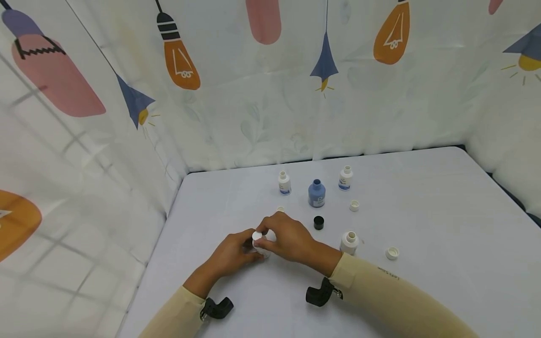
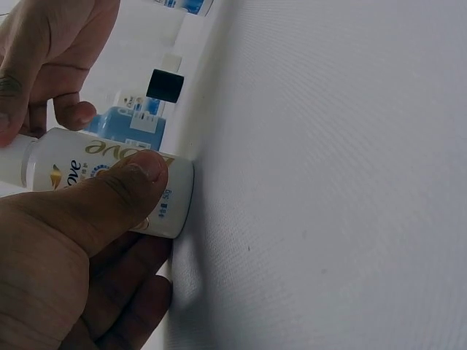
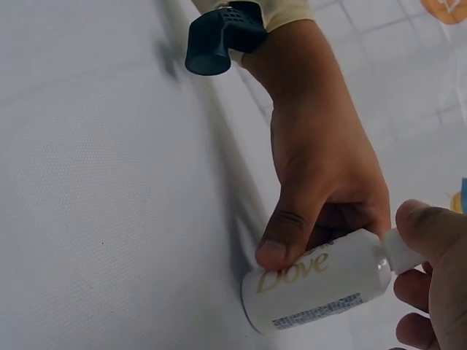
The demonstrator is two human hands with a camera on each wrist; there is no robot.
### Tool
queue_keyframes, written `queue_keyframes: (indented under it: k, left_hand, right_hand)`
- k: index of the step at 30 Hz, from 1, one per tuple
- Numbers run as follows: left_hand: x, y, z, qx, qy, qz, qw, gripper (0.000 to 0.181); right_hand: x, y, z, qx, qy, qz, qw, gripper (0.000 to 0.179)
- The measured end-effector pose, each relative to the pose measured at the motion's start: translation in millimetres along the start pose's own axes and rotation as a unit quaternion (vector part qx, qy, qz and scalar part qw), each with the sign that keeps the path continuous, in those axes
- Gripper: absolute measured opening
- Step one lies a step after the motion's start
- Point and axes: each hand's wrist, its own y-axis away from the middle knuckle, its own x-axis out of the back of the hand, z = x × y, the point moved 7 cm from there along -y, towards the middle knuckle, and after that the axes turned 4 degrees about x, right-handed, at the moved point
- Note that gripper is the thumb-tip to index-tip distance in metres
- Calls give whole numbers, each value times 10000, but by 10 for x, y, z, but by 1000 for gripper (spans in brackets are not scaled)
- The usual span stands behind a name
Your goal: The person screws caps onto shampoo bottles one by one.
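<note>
White on white — gripping only capped bottle [image 3: 325, 286] in left hand [image 1: 233, 253], pinching its seemingly seated cap [image 1: 257, 236] in right hand [image 1: 291, 238] — near four already uncapped bottles [image 1: 316, 195].

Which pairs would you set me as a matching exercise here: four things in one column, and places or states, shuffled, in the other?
1. Blue bottle
2. Left hand
3. Black cap
4. Right hand

A. Pinches a white cap
B. Lies just on the person's side of the blue bottle
C. Stands uncapped
D. Holds the Dove bottle by its body

Pairs: 1-C; 2-D; 3-B; 4-A
</note>
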Motion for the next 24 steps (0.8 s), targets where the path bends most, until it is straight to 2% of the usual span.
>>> queue_keyframes:
  k: [4,7,11,15,24]
  left_hand:
    - [-2,3,-3,4,4,1,10000,46]
    - [4,8,7,-16,-37,2,10000,45]
    - [26,16,20,-10,-88,46,10000,53]
    - [31,14,15,45,-129,52,9999,63]
    - [15,5,5,-32,-54,22,10000,49]
  right_hand:
    - [-20,-1,17,-30,-1,-185,9998,47]
    - [-17,7,4,141,-46,-340,9993,56]
    - [-14,22,-34,424,-112,-538,9976,49]
    - [-12,30,-46,477,-94,-611,9969,38]
    - [-12,7,-23,303,32,-182,9994,30]
